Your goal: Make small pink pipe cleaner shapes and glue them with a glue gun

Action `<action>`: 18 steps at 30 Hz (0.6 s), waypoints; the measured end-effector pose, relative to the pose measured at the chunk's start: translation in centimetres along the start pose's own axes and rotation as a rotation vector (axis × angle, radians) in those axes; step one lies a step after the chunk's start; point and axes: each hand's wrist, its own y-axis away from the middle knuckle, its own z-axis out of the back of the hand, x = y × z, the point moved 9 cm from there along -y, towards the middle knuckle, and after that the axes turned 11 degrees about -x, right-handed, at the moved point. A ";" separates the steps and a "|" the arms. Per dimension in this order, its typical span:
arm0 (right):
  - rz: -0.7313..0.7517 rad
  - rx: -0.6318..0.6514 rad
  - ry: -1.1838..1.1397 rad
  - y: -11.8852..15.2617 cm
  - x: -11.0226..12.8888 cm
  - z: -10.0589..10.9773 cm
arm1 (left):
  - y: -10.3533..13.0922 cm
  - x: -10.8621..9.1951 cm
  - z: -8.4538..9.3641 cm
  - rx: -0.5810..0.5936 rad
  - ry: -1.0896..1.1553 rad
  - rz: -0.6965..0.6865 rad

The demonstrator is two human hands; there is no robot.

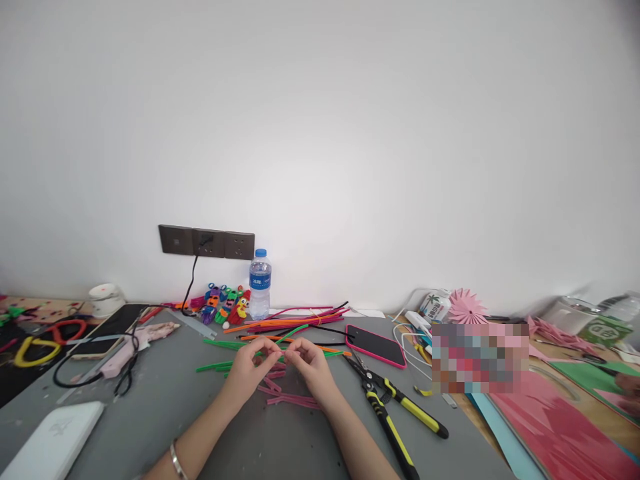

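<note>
My left hand (253,365) and my right hand (310,365) meet above the grey mat (280,447), fingertips pinched close together. A green pipe cleaner (294,334) rises from between the fingertips, leaning up to the right; both hands appear closed on it. Green pipe cleaners (213,367) lie beside and behind my left hand. Bent pink pipe cleaners (295,400) rest on the mat below and between the hands. Behind them, orange, red and black pipe cleaners (300,320) form a loose bundle.
Yellow-black pliers (413,408) and a pink-cased phone (376,346) lie to the right. A water bottle (260,287) stands by the wall beside small colourful figures (225,303). At left are a pink glue gun (117,357) and white box (55,440). Another person's hand (627,385) shows far right.
</note>
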 end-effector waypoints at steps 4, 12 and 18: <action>0.232 -0.101 0.232 0.4 2.0 0.9 | 0.6 2.1 -0.9 -0.040 0.262 0.277; 0.758 -0.045 0.666 2.9 5.7 -1.2 | 1.4 3.8 -2.3 -0.014 0.607 0.536; 0.829 -0.062 0.742 3.2 6.5 -1.6 | 1.6 3.6 -2.4 0.002 0.594 0.528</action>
